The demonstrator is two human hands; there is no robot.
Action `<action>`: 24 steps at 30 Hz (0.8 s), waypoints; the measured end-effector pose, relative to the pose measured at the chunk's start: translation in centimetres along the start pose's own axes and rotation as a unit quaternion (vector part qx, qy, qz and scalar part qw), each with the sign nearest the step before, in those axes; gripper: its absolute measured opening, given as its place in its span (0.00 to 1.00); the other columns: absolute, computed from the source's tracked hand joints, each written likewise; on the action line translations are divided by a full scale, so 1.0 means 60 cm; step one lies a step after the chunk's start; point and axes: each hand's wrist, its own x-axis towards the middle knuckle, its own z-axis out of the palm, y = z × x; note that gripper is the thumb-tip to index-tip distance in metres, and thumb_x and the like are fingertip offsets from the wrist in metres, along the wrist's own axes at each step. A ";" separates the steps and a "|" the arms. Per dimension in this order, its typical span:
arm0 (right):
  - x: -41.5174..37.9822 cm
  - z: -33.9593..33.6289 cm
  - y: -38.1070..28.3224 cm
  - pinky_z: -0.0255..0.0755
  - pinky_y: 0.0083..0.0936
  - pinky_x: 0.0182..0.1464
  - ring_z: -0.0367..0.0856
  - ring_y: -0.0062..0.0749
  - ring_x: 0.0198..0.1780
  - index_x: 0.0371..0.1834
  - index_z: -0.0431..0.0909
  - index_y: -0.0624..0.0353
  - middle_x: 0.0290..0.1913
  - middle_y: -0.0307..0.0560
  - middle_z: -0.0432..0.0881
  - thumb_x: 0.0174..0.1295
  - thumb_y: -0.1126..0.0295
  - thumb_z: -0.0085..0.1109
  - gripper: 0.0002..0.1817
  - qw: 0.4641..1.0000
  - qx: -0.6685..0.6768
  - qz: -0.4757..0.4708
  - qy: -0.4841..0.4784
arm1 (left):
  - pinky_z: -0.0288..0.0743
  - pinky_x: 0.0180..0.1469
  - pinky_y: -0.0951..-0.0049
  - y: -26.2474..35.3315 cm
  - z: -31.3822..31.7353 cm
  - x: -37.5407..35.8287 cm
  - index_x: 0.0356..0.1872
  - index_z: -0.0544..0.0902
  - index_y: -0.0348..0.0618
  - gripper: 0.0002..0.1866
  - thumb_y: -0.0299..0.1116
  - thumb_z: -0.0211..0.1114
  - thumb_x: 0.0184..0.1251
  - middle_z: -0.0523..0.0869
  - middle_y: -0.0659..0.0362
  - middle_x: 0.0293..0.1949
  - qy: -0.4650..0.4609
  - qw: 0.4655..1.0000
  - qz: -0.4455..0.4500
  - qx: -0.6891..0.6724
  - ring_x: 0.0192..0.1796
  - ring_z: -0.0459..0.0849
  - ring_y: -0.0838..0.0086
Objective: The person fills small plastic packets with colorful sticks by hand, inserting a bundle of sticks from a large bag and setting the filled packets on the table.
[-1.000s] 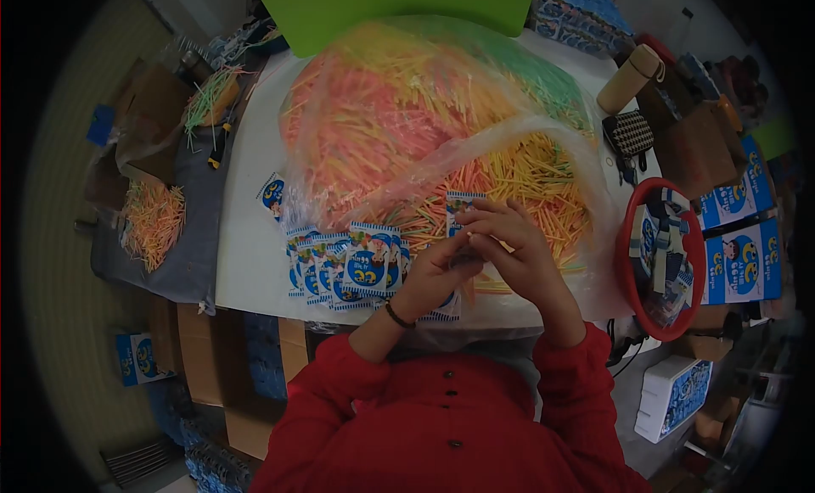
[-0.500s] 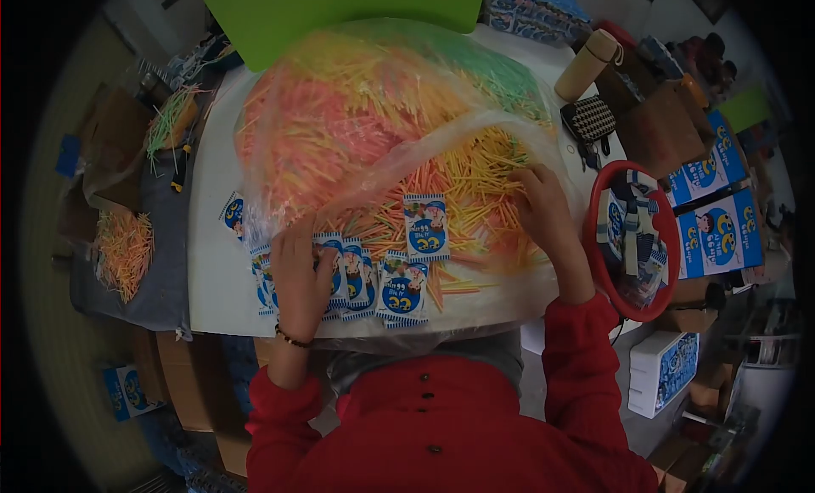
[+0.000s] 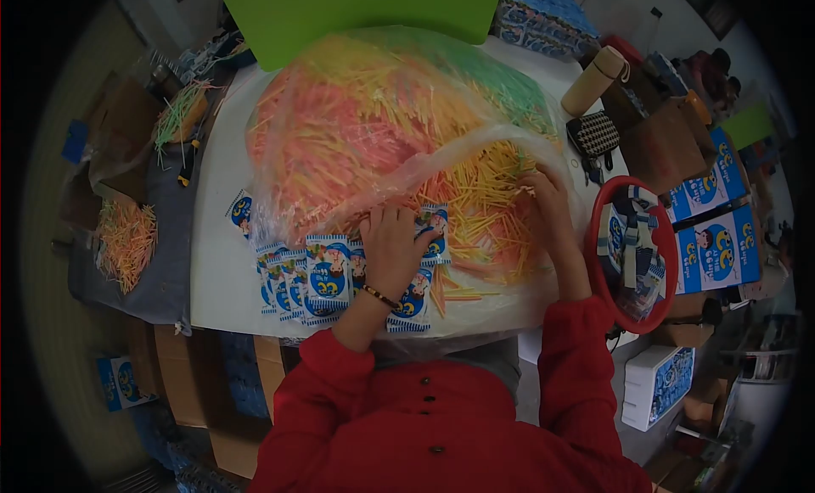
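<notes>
A large clear plastic bag (image 3: 340, 145) full of thin pink, yellow and green sticks lies open on the white table (image 3: 216, 264). My left hand (image 3: 393, 251) is over the small printed packets at the bag's front edge, its thumb and fingers apart against a packet (image 3: 436, 230); whether it grips it is unclear. More packets (image 3: 328, 272) overlap to its left. My right hand (image 3: 548, 209) reaches into the yellow sticks (image 3: 484, 187) at the bag's right side, its fingers curled among them, and what they pinch is too small to make out.
A red basket (image 3: 597, 264) of packets stands at the right edge, near my right forearm. Behind it are a bottle (image 3: 594, 79), a checkered pouch (image 3: 594, 135) and printed boxes (image 3: 717, 251). Loose sticks (image 3: 126, 243) lie on a grey surface at left. A person (image 3: 711, 73) is at the far right.
My left hand has moved right across the row of packets, uncovering those at left and partly covering the upper one. My right hand stays in the sticks, fingers more curled.
</notes>
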 end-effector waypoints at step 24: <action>-0.072 0.076 -0.150 0.68 0.20 0.52 0.76 0.22 0.46 0.46 0.74 0.59 0.40 0.39 0.78 0.74 0.71 0.44 0.08 0.898 0.389 0.205 -0.031 | 0.81 0.51 0.71 0.011 -0.045 -0.045 0.52 0.79 0.39 0.11 0.32 0.56 0.75 0.87 0.58 0.44 -0.173 0.498 -0.351 -0.774 0.46 0.86 0.75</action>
